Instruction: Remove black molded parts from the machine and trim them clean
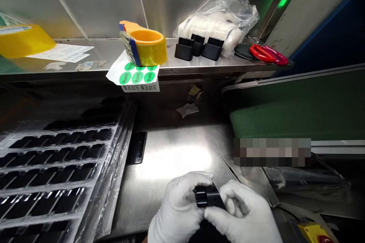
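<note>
Yellow tape point(24, 40) sits at the far left of the steel shelf point(94, 51), beside a white paper sheet point(61, 52). Below it, clear plastic trays point(57, 171) hold rows of dark parts, stacked at the left of the tabletop point(171, 159), with a flat black piece point(137, 147) lying just beside their edge. Further along the shelf an orange tape dispenser point(144, 45) rests on a sheet of green RoHS stickers point(137, 75) that hangs over the shelf edge.

Low in the middle, the left hand point(178, 209) and right hand point(242, 216), both in white gloves, meet over the tabletop. Both sets of fingers are clenched on a small black plastic part point(207, 196), held between them just above the steel, the left thumb on its near end and the right fingers wrapped round its far side. It looks light, stiff and smooth, so likely a little slippery against fabric gloves; pinching its flat sides seems the safest hold.

Up on the shelf to the right stand three black housings point(198, 47) in front of a clear bag point(219, 19) of white pieces, then red-handled scissors point(269, 54). A green conveyor belt point(296, 110) runs off at the right, and a yellow box with a red button point(315, 233) shows at the bottom corner.
</note>
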Action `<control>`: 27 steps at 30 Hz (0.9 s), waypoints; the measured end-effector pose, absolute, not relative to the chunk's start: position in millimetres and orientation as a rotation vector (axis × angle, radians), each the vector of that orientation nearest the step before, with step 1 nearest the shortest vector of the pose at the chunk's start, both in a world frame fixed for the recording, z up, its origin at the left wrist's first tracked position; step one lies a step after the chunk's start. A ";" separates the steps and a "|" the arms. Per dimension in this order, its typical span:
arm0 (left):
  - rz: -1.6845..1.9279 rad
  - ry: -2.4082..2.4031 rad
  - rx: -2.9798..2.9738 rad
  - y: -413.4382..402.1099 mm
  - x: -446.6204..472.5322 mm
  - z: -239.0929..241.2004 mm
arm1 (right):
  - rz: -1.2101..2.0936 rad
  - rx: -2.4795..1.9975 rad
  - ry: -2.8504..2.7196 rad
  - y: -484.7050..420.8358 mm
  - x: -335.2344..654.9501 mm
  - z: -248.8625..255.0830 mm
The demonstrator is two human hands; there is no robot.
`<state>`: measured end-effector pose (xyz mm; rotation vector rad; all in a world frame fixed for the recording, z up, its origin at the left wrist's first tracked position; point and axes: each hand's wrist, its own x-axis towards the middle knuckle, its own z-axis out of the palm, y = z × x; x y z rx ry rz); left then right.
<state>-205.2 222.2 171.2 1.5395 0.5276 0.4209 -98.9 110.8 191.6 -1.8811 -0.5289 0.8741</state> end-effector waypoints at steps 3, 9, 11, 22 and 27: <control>0.532 0.437 1.575 220.7 -202.6 167.6 | 0.898 -1.907 -0.584 116.3 -92.8 188.8; 0.348 0.655 1.063 210.8 -194.1 171.4 | 1.018 -1.797 -0.504 118.3 -87.4 190.1; 0.334 0.688 1.028 209.0 -194.2 174.1 | 1.023 -1.775 -0.479 113.7 -87.2 188.5; 0.437 0.671 1.251 212.3 -206.4 176.6 | 1.096 -1.824 -0.669 105.1 -88.4 193.1; 0.156 0.788 1.098 215.1 -207.0 197.5 | 0.918 -1.761 -0.796 100.4 -86.6 180.9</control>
